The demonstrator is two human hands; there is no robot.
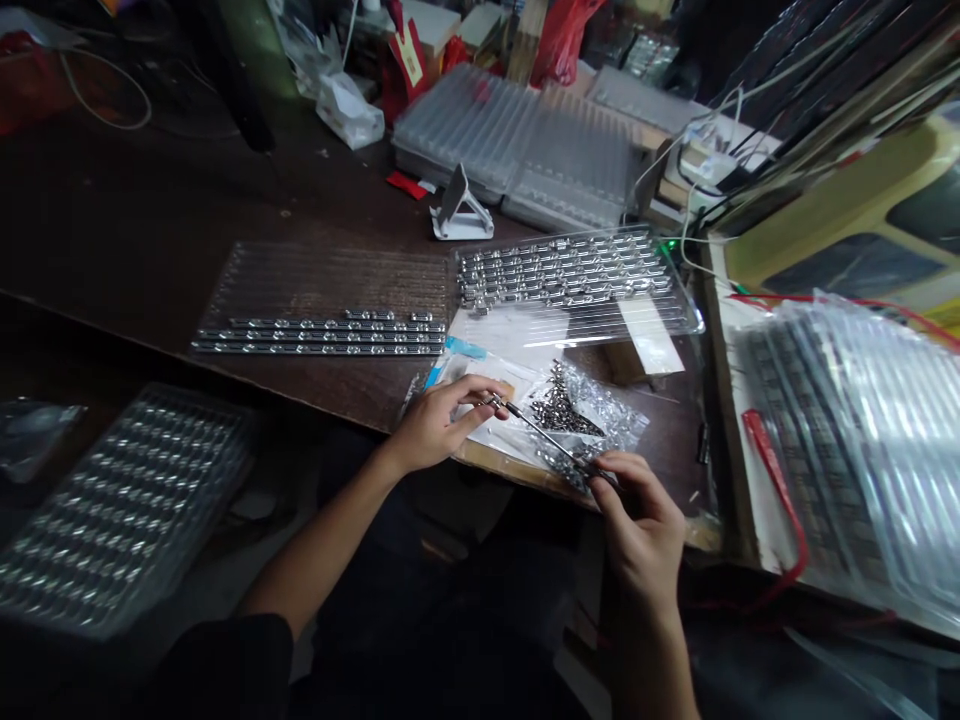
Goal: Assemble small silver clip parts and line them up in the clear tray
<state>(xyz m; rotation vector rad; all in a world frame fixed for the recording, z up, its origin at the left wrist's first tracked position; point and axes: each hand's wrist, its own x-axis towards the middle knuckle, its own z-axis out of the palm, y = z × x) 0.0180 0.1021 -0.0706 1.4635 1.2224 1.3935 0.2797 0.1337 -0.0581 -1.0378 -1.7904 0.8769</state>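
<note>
My left hand [439, 425] pinches a small shiny metal part [496, 401] above the front of the bench. In my right hand [641, 510] is the handle end of a slim screwdriver [551, 440], held between thumb and fingers. Its thin shaft slants up and left, with the tip end at the metal part; whether they are engaged I cannot tell. Just beyond the shaft, a heap of small dark screws [562, 405] lies on clear plastic. Behind the hands stand a clear tray [337, 275] partly filled with metal parts and a fuller tray [577, 270].
A phone stand [463, 215] sits behind the trays, near stacked clear trays [465, 120]. A stack of filled trays [112, 510] is low at the left. More trays [862, 440] and a red strap [780, 490] lie at the right. A white strip [650, 335] rests across the fuller tray.
</note>
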